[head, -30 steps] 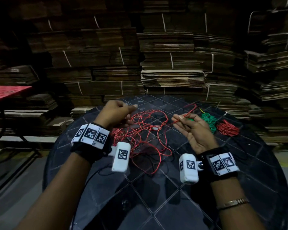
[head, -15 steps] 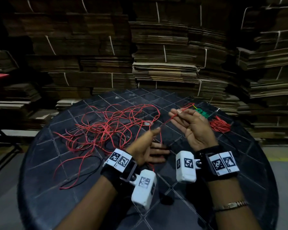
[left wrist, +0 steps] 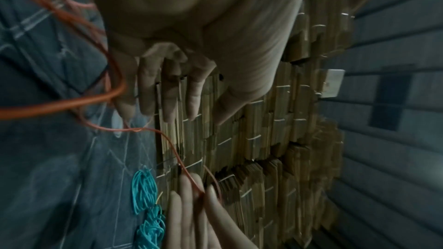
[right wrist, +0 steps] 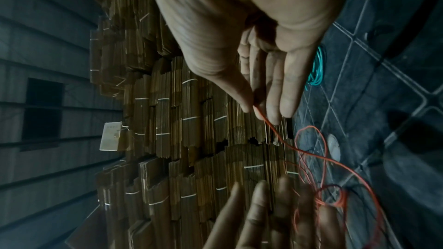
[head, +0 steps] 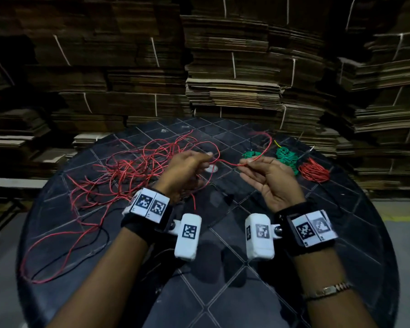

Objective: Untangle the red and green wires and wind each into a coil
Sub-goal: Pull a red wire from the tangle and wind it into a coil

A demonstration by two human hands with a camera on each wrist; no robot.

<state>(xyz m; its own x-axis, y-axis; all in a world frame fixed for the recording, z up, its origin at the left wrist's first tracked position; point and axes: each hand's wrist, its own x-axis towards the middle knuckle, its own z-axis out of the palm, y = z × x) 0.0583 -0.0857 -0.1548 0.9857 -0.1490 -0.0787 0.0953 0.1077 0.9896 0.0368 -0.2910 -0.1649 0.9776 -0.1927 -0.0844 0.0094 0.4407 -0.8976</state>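
Observation:
A long loose red wire (head: 133, 171) lies tangled over the left half of the round black table (head: 258, 292). My left hand (head: 205, 159) hovers above the table's middle, fingers curled around a strand of it. That strand runs right to my right hand (head: 250, 163), which is palm up and pinches the red wire (right wrist: 268, 122) between thumb and forefinger; past the pinch its end arcs back over the table. Two green wire bundles (head: 285, 157) and a wound red coil (head: 314, 170) lie behind the right hand.
A thin black wire (head: 100, 235) threads through the red tangle at the left. Tall stacks of flattened cardboard (head: 232, 79) stand close behind the table. A small pale disc (head: 211, 168) sits at the table's centre.
My left hand has come up from the near middle of the table to just left of the right hand, holding the strand. The right hand has kept its pinch.

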